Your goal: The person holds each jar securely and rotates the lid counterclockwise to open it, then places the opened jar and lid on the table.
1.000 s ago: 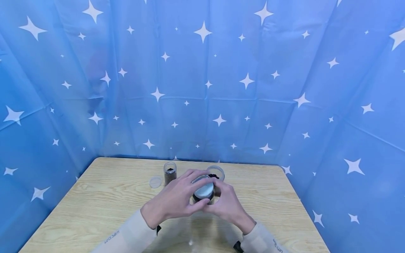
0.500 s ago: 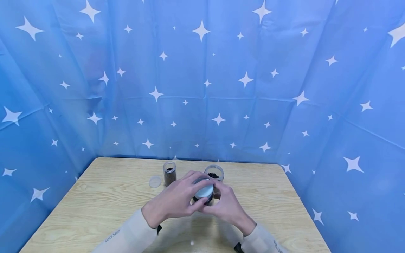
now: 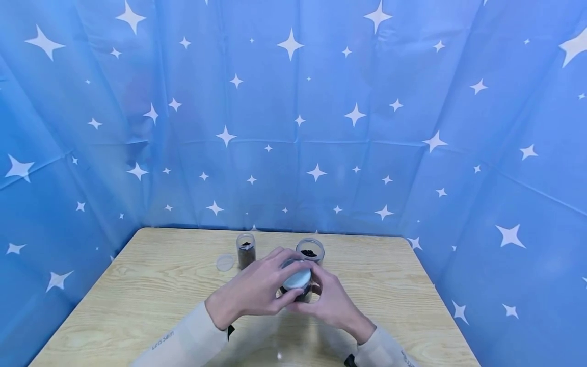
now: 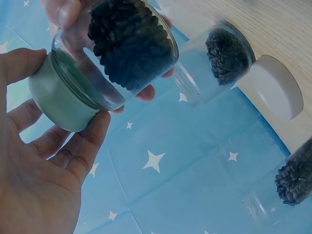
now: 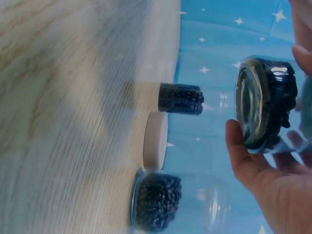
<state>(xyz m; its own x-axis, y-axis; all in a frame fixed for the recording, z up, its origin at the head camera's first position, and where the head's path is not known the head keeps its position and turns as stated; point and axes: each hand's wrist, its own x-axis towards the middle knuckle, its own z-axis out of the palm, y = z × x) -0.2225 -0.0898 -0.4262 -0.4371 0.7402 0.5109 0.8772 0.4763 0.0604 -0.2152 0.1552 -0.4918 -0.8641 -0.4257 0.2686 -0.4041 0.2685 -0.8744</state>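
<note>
Both hands are on a clear glass jar (image 4: pixel 131 46) partly filled with dark beans and topped by a pale green lid (image 3: pixel 298 279). With thumb and fingers spread around its rim, my left hand (image 3: pixel 259 285) grips the lid. My right hand (image 3: pixel 332 300) holds the glass body from the other side. The jar hangs above the table; its base faces the camera in the right wrist view. In the head view the hands cover much of the glass.
Behind the hands stand a wide uncovered jar (image 3: pixel 309 251) and a narrow uncovered jar (image 3: pixel 246 255), both holding dark beans. A clear disc-shaped lid (image 3: pixel 224 262) lies left of the narrow jar. Between the two jars is a white lid (image 4: pixel 278 87). A blue star-patterned curtain (image 3: pixel 275 102) borders the wooden table (image 3: pixel 137 295).
The right hand has shifted slightly toward the right and down. More of the lid's top shows, and the wide jar behind is less covered. The left hand keeps its grip.
</note>
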